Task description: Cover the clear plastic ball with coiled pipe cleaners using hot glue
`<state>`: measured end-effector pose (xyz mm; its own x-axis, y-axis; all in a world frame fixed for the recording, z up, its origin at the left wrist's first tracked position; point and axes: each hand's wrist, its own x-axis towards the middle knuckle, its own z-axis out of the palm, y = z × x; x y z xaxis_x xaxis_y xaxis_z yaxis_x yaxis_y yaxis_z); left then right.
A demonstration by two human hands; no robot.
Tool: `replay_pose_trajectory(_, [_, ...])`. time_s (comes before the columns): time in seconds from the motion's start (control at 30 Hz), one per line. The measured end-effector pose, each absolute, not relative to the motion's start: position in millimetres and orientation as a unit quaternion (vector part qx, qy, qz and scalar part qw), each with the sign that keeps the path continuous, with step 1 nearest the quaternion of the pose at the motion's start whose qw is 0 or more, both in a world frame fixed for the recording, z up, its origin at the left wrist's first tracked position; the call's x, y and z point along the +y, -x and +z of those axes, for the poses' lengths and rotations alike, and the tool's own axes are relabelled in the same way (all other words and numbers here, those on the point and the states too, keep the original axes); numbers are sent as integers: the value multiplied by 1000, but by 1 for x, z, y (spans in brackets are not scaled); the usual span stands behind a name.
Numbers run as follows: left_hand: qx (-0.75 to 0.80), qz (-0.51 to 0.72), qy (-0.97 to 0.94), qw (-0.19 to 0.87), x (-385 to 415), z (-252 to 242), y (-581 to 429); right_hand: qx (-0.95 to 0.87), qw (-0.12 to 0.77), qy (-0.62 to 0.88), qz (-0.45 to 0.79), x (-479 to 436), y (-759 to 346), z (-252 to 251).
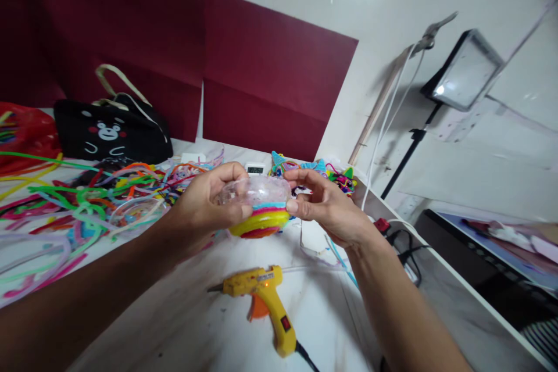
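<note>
A rounded clear plastic bowl (258, 219), bare and glossy in its upper part, is wrapped lower down in light blue, pink, yellow and orange-red bands. It hangs slightly tilted, coloured part downward, between the left hand (215, 197) and right hand (325, 209).

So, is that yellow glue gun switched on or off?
The glue gun looks on: a small orange light glows on its body. Its switch is too small to read.

A craft workspace, by its yellow glue gun (274, 297), heaped pipe cleaners (98, 202) and stand-mounted lamp (468, 72).
</note>
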<state>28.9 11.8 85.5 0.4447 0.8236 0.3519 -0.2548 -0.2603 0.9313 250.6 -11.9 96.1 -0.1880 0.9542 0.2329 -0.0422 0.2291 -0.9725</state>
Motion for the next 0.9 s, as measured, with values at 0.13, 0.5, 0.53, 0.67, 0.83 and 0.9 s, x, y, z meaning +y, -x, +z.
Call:
replay_pose_trajectory(0.13, [221,477,-621,581,9,85,-31,-616,462,347,535,-11,-254,95])
replay_pose_trajectory(0.5, [211,447,-630,598,6,83,-33,-587,461,312,587,-7,-255,93])
replay_pose_trajectory(0.53, [208,442,-632,602,5,83,-33,-585,459,315,590,-7,-256,93])
replay_pose_trajectory(0.67, [213,437,-630,605,2,86,-35,-573,455,317,603,-4,-259,91])
replay_pose_trajectory(0.83, [213,435,-614,623,0,90,-38,-570,448,320,610,-2,-261,91])
replay_pose_trajectory(0.9, [214,437,-603,632,0,90,-38,-569,447,320,612,-2,-260,91])
